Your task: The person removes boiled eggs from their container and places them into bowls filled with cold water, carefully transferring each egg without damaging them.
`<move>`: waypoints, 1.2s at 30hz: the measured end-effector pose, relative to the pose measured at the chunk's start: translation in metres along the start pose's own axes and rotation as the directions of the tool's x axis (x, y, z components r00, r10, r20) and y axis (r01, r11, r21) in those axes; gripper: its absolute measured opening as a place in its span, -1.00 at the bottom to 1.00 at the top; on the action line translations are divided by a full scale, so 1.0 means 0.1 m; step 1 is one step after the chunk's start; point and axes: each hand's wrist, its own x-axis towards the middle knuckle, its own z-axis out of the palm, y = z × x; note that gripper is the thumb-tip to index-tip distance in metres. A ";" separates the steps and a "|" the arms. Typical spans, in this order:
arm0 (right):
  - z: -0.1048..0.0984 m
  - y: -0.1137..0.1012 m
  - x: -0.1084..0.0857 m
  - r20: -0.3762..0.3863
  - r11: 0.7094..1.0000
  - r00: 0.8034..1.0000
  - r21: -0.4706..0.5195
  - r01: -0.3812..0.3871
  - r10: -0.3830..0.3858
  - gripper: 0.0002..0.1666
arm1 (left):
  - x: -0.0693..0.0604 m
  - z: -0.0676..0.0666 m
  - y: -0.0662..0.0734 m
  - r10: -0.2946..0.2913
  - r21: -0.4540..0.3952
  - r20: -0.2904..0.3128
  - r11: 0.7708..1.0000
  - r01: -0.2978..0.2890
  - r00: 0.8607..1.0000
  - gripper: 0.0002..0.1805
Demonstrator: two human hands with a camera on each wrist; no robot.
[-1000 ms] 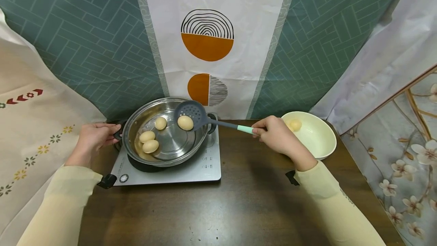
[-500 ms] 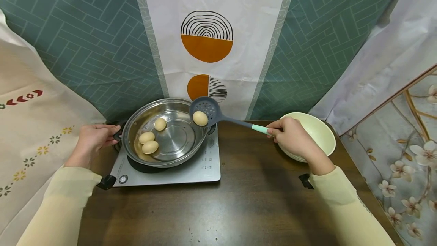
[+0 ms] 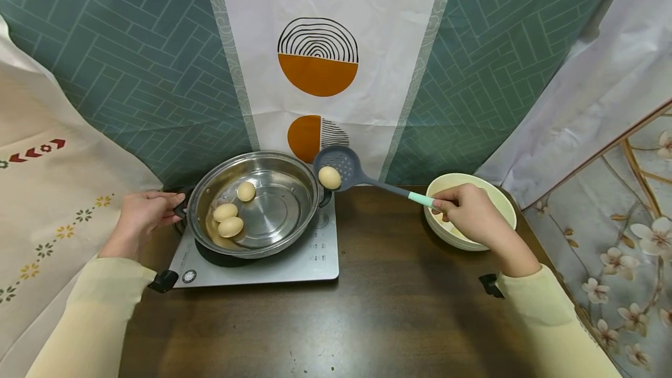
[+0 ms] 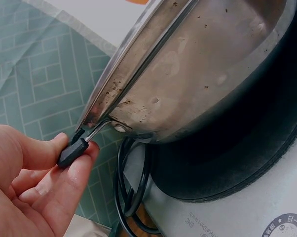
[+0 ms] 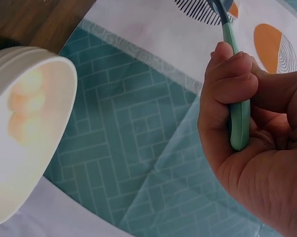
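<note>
My left hand (image 3: 149,219) pinches the black side handle (image 4: 72,152) of a wide steel pan (image 3: 280,229) between thumb and fingers. Inside the pan, at its left, lie 3 pale eggs (image 3: 230,227). My right hand (image 3: 472,214) grips the mint-green handle (image 5: 241,123) of a grey slotted skimmer (image 3: 346,162). One egg (image 3: 329,178) rides on the skimmer's head, just beyond the pan's right rim. Behind and below my right hand stands a cream bowl (image 3: 501,209), partly hidden by it. Several round, pale egg-like things (image 5: 27,103) show in the bowl, washed out by glare.
Under the pan is a silver induction cooker (image 3: 315,267), with a black cable (image 4: 120,173) at its left. Brown table top (image 3: 388,284) stretches between cooker and bowl. A patterned cloth (image 3: 446,104) hangs close behind; floral fabric (image 3: 604,261) borders the right side.
My right hand has carried the skimmer and its egg rightward, from over the pan to past its right rim. The left hand stays at the pan's handle.
</note>
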 end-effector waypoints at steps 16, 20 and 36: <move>-0.20 0.40 -0.23 -0.015 0.995 0.995 -0.020 -0.099 0.099 -0.68 | 0.01 -0.01 -0.02 0.002 0.002 -0.028 1.000 -0.002 1.000 -0.86; -0.25 0.53 -0.30 -0.025 0.993 0.993 -0.027 -0.113 0.112 -0.62 | 0.00 -0.01 -0.02 -0.001 0.013 -0.030 1.000 0.001 1.000 -0.91; -0.41 1.09 -0.64 -0.124 0.984 0.978 -0.048 -0.173 0.166 -0.48 | 0.01 0.01 -0.01 -0.015 0.040 -0.047 0.999 0.017 0.999 -0.91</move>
